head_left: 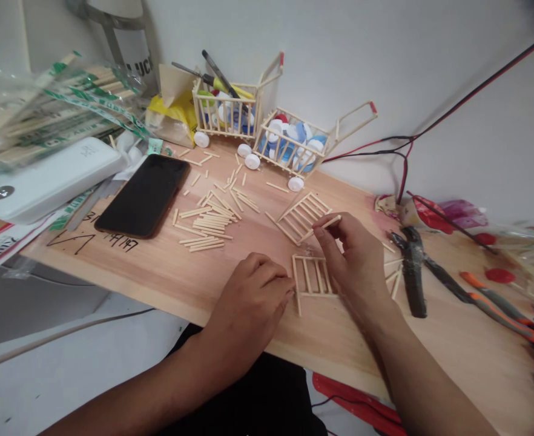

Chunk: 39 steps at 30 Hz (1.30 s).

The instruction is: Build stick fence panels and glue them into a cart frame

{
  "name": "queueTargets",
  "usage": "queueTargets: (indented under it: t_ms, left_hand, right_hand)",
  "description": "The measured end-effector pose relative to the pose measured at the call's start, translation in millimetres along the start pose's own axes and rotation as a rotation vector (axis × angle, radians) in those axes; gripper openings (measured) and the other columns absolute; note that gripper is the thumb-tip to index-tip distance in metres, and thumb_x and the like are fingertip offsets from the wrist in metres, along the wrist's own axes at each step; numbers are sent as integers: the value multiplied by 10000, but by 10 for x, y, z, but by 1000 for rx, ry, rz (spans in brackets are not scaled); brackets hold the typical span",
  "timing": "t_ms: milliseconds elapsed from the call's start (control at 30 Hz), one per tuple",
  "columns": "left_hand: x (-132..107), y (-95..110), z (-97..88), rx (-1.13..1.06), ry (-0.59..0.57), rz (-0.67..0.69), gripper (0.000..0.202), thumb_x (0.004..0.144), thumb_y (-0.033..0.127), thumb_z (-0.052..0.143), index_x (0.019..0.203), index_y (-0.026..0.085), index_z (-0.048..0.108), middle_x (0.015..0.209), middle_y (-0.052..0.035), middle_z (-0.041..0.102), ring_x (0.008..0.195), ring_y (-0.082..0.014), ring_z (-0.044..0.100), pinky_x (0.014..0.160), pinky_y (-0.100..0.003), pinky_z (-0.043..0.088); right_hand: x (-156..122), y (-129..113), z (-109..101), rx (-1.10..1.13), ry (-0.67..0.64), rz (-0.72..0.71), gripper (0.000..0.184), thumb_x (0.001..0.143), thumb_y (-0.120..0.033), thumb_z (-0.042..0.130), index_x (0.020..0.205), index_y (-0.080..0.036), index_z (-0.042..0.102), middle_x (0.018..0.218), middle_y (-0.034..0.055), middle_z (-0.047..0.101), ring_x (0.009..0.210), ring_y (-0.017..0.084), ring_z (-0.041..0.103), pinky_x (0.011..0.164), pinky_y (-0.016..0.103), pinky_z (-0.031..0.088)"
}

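Wooden craft stick (327,222), slender, right fingers (345,227) pinching

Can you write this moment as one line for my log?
left hand: beside stick railing panel | right hand: pinching wooden stick | nearby: black pliers

left hand (249,306) — curled, palm down | right hand (351,260) — raised, fingertips pinched
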<state>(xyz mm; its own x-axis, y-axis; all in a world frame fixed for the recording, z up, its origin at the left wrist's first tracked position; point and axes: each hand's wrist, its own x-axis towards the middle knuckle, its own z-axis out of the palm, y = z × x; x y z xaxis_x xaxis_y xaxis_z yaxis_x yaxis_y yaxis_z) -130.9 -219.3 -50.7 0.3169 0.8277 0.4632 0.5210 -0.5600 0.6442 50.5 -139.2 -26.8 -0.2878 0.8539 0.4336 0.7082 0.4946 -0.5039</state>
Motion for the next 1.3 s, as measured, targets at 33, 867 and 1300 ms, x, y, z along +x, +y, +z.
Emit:
queueTargets:
  t_ms: [33, 867, 1300]
  left_hand:
    - [-1, 2, -2, 2, -1, 0, 165, 918, 109, 481, 814, 123, 608, 902, -57, 629, 925, -182, 477, 859, -355, 448]
    - [4, 4, -9, -13, -15, -16, 172, 922, 124, 477, 843, 125, 630, 915, -60, 633, 927, -186, 476, 860, -364, 452]
    - [5, 10, -10, -23, -15, -24, 172, 919, 121, 481, 843, 129, 635, 909, -59, 634, 923, -185, 476, 863, -364, 451]
  right_hand:
    - [-1, -3, -1, -2, 0, -2, 66, 906, -243, 528, 905, -214, 588, 811, 5, 600, 725, 140, 549, 677, 279, 419]
    - [21, -12, 11, -5, -12, 11, 77, 906, -258, 523, 895, -215, 586, 799, 8, 597, 720, 149, 548, 671, 281, 418]
    - [18, -10, 19, 10, -17, 16, 73, 908, -245, 517, 894, -208, 580, 786, 10, 586, 715, 149, 540, 669, 283, 415]
